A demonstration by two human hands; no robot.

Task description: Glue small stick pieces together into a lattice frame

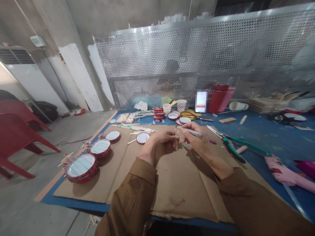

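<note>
right hand (194,137): grip pinching pale pen-like tool (193,131)
left hand (166,139): at small patterned piece (181,133), can't tell if pinching
worktop (261,139): red-rimmed discs (100,147) on cardboard (172,183)

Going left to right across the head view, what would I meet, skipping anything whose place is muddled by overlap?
Red chair, largest red-rimmed round piece, smallest of the three in that left-hand row, left hand, right hand, red bottle, tipped cup, pink glue gun.
</note>
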